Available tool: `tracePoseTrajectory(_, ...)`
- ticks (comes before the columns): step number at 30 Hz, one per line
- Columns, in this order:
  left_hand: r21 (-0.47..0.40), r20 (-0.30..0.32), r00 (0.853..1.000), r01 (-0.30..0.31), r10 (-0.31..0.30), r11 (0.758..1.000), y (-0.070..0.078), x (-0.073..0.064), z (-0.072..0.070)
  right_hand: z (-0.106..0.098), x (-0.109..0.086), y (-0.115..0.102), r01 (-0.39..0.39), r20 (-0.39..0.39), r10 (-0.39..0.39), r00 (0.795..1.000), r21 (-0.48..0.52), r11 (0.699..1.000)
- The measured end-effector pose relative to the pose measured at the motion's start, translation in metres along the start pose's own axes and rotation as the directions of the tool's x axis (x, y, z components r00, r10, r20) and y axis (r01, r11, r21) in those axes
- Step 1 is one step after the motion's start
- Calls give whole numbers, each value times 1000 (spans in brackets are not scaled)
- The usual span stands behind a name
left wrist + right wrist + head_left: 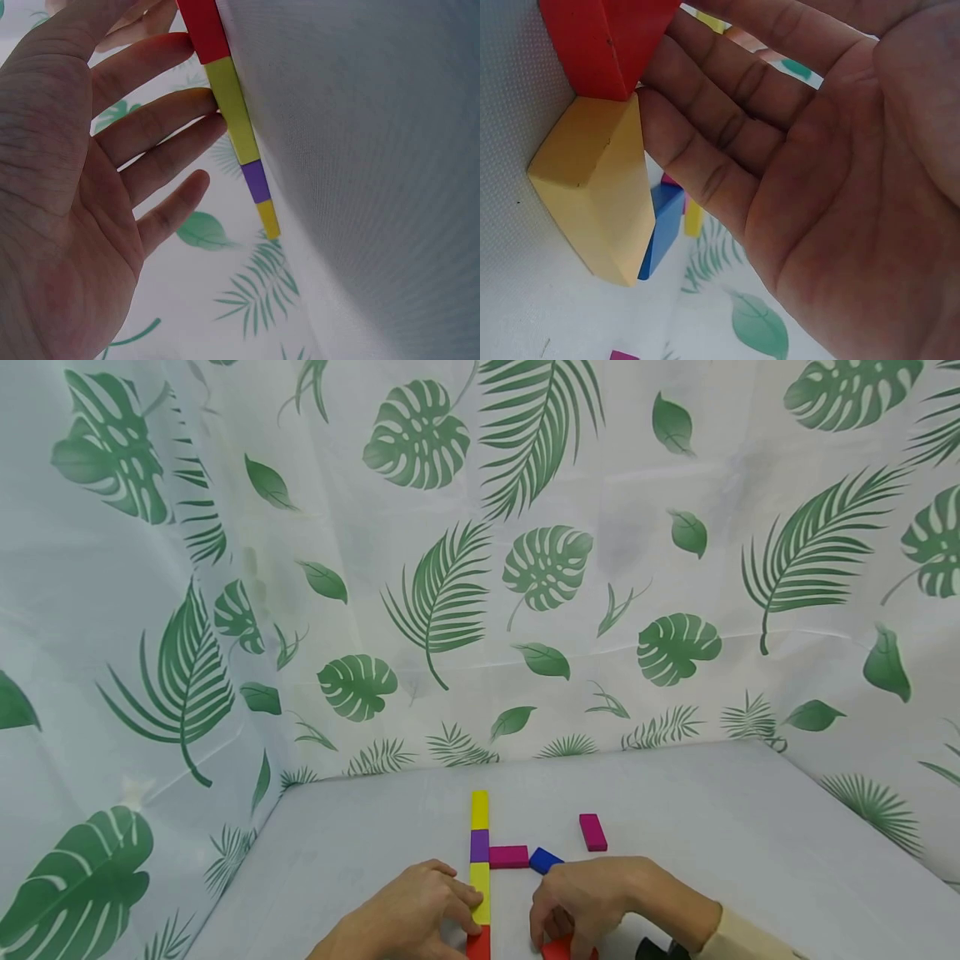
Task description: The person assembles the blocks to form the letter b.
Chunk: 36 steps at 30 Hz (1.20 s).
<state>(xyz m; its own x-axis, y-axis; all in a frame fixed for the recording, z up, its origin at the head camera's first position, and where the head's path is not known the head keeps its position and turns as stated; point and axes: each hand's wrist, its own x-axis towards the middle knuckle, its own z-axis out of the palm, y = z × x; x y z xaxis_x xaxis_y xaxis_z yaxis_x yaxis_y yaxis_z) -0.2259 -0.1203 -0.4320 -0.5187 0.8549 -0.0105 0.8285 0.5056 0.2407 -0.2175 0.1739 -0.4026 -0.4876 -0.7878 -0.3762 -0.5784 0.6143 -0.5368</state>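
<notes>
A straight row of wooden blocks runs away from me in the head view: a red block (478, 945), a long yellow block (481, 875), a purple block (480, 846) and a far yellow block (480, 810). My left hand (416, 906) lies along its left side. In the left wrist view, its extended fingers (161, 112) touch the red and long yellow blocks. To the right, my right hand (588, 897) pinches another red block (557, 949), partly hidden by the fingers. A pale yellow block (600, 187) adjoins that red block in the right wrist view.
A magenta block (509, 857) extends rightward from the row beside the purple block. At its right end is an angled blue block (544, 860). Another magenta block (592, 832) lies farther back. A black object (651, 949) shows near my right wrist. Leaf-patterned sheets (465, 610) surround the table.
</notes>
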Motion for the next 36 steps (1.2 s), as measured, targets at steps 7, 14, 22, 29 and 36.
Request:
tracePoseTrajectory(7,44,-12,999,-39,40,998,-1,0,0,-7,-6,2,7,-99,-4,995,31,999)
tracePoseTrajectory(14,84,-39,996,-71,74,994,-2,0,0,-20,-16,12,80,-294,-63,954,46,996)
tracePoseTrajectory(22,44,7,1000,-8,8,999,1,0,-1,-29,-17,24,12,-464,12,886,49,999)
tracePoseTrajectory(29,34,12,1000,-7,7,999,1,1,-2,-31,-14,32,-26,-573,83,815,107,994)
tracePoseTrajectory(36,-1,26,999,27,-27,1000,2,0,-1,-29,-11,42,-43,-627,98,773,101,994)
